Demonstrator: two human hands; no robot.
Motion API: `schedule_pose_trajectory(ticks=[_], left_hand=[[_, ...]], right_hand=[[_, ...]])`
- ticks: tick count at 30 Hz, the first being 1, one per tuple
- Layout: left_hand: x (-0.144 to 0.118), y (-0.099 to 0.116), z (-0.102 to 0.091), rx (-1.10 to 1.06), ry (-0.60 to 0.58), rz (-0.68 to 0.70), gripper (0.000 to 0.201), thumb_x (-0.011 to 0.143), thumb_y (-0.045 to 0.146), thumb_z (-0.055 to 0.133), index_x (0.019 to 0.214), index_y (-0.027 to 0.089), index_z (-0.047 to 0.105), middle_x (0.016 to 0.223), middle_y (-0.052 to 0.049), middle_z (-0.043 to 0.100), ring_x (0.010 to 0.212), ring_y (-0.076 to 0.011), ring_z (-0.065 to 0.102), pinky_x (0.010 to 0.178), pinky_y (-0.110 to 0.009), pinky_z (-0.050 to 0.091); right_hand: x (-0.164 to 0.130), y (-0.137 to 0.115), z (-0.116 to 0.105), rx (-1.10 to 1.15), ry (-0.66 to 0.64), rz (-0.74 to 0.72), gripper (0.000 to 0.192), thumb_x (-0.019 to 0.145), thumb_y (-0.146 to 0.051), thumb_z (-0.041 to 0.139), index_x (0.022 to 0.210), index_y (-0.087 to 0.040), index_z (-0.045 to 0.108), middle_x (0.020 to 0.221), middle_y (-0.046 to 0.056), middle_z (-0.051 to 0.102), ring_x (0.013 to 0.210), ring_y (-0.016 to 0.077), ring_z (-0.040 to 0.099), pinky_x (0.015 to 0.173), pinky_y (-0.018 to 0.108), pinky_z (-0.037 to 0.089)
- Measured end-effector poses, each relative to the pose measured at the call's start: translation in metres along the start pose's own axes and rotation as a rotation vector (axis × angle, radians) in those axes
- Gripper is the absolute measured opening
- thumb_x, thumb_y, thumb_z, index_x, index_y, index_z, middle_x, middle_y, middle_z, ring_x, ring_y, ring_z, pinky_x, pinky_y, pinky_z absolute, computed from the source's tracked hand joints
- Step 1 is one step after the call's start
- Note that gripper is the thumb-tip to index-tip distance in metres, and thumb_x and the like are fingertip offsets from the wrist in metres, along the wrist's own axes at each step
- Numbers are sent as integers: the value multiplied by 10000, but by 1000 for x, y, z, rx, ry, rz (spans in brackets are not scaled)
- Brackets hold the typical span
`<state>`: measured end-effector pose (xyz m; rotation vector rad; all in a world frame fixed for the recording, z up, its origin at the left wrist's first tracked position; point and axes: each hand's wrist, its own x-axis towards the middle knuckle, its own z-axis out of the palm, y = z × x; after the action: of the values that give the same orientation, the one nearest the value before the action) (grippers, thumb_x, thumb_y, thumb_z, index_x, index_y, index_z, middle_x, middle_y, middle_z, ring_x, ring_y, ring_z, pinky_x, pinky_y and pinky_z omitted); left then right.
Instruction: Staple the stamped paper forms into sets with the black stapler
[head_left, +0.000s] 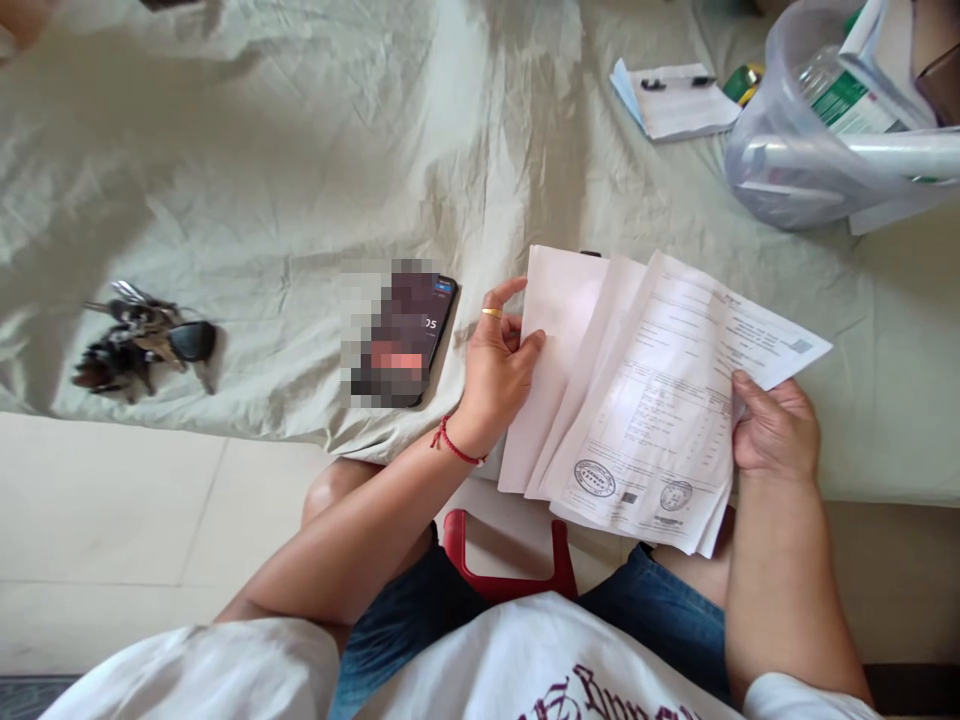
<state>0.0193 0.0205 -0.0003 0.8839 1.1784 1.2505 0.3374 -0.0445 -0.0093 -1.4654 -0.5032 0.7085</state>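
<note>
Several loose paper sheets (660,390) are fanned out in front of me above my lap. The top one carries printed text, a table and round and oval stamps. My right hand (776,430) grips their right edge, thumb on top and fingers underneath. At the left edge, my left hand (502,355) pinches a blank-looking sheet (559,310) with the thumb, its index finger stretched out beside the edge. A dark phone (405,340) with a lit, partly blurred screen lies just left of my left hand.
A bunch of keys (150,340) lies on the pale cloth (300,150) at the left. At the back right are a translucent bin (765,180) holding papers and a bottle, plus a notepad (679,110) with a black pen (675,83). A red seat edge (510,585) shows below.
</note>
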Motion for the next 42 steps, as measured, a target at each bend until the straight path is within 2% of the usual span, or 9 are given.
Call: schedule_pose_trajectory(ticks=[2, 4, 7, 9, 15, 22, 32, 39, 42], left_hand=[[0, 0, -1, 75, 13, 65, 529, 859, 146, 818, 1358, 320, 786, 838, 53, 611, 688, -171, 483, 720, -331, 398], [0, -1, -1, 158, -19, 121, 305, 871, 137, 777, 1118, 298, 856, 785, 42, 587, 682, -179, 463, 725, -347, 396], [-1, -4, -1, 230, -114, 86, 136, 928, 190, 748, 886, 274, 846, 702, 23, 573, 683, -196, 480, 724, -366, 395], [-3, -4, 0, 221, -156, 28, 95, 977, 285, 773, 930, 262, 853, 701, 16, 579, 690, -201, 482, 713, -370, 383], [-7, 1, 3, 206, -210, 18, 317, 1069, 531, 753, 921, 251, 740, 725, 19, 519, 714, -200, 448, 717, -388, 348], [-5, -2, 1, 222, -229, 25, 316, 1001, 370, 775, 788, 268, 566, 698, 38, 433, 690, -185, 393, 699, -376, 304], [-1, -4, 3, 92, -120, -23, 341, 1052, 309, 784, 816, 264, 542, 766, 34, 459, 709, -183, 380, 698, -361, 309], [0, -11, 3, 155, -94, 8, 336, 1101, 203, 690, 832, 263, 498, 781, 36, 458, 713, -175, 391, 701, -357, 323], [2, -15, 2, 88, -100, -7, 255, 1044, 132, 720, 954, 268, 524, 823, 35, 545, 714, -166, 485, 700, -330, 384]], right_hand=[[0, 1, 0, -24, -3, -11, 445, 528, -289, 1065, 897, -200, 833, 1071, 100, 900, 1100, 286, 843, 1261, 506, 630], [-1, 1, 1, -44, -14, -22, 444, 523, -317, 1067, 887, -215, 833, 1050, 80, 902, 1105, 282, 837, 1292, 517, 609], [-4, 0, 4, -51, -27, -39, 458, 530, -338, 1070, 908, -213, 845, 1050, 78, 900, 1140, 280, 833, 1315, 501, 588], [-6, 0, 8, -43, -27, -49, 460, 544, -341, 1070, 927, -209, 851, 1053, 75, 899, 1149, 272, 831, 1317, 488, 584], [-10, 5, 13, -35, -56, -80, 424, 606, -355, 1073, 938, -213, 851, 1036, 43, 885, 1137, 250, 828, 1311, 498, 592], [-10, 14, 13, -41, -95, -111, 481, 630, -384, 1113, 983, -184, 856, 1019, 58, 878, 1105, 252, 850, 1147, 457, 691], [-4, 9, 9, -111, 45, -203, 429, 573, -364, 1085, 913, -207, 877, 961, 53, 892, 1015, 280, 843, 1188, 551, 676], [-3, -1, 6, -17, 38, -98, 438, 542, -307, 1067, 919, -166, 895, 1005, 91, 904, 992, 231, 837, 1135, 383, 692], [-5, -4, 5, 10, 27, -27, 441, 564, -312, 1070, 947, -167, 907, 1101, 96, 920, 1001, 210, 848, 1114, 340, 703]])
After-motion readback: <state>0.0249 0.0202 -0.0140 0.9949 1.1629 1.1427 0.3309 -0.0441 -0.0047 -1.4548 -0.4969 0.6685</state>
